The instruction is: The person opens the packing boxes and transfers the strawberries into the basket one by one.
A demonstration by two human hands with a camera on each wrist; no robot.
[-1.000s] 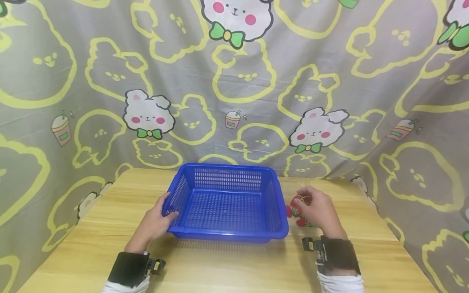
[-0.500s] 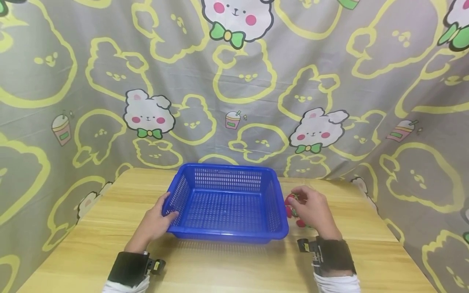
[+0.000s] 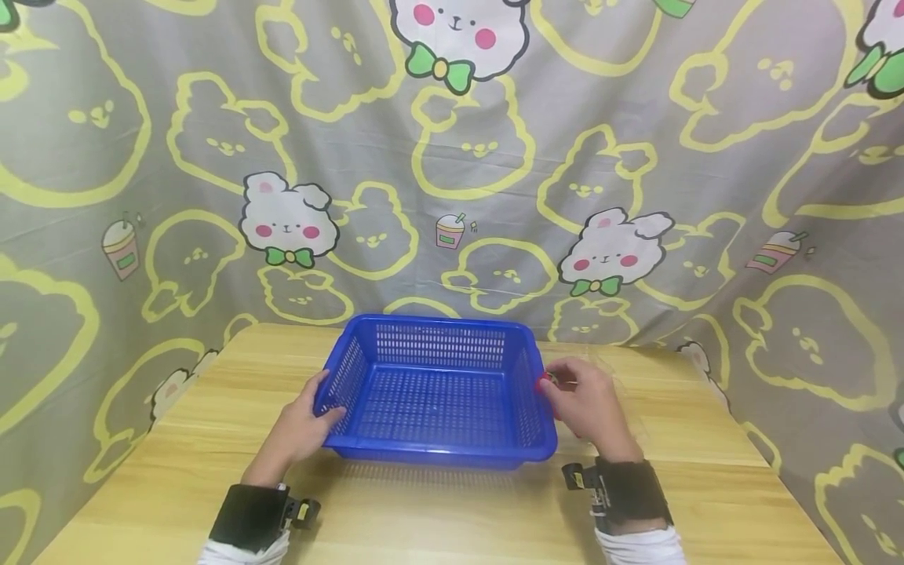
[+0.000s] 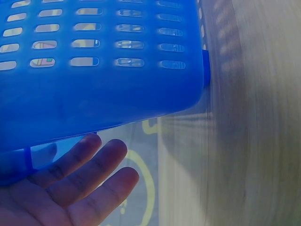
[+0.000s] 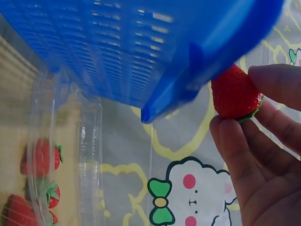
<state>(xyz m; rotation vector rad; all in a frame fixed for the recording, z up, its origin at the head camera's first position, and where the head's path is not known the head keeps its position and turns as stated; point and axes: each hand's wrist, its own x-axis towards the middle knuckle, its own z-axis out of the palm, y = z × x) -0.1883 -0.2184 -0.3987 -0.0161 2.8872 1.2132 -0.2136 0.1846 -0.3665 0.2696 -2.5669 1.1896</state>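
A blue slotted plastic basket [image 3: 438, 450] stands on the table with nothing in it. My left hand [image 3: 304, 424] holds its left rim, the thumb over the edge on the inner side; in the left wrist view the fingers [image 4: 106, 157] extend below the rim. Between thumb and fingertips, my right hand [image 3: 586, 404] pinches a red strawberry [image 5: 234, 92] with green leaves at its base. The strawberry is level with the basket's right rim, overlapping it in the head view.
Below the right hand, a clear plastic box [image 5: 89, 136] holds several more strawberries [image 5: 43, 157], beside the basket's right wall. The wooden table [image 3: 445, 518] extends toward me. A patterned grey curtain [image 3: 395, 157] hangs close behind and on both sides.
My right hand has moved left with the strawberry, from over the clear box to the basket's right rim. The left hand and the basket have stayed put.
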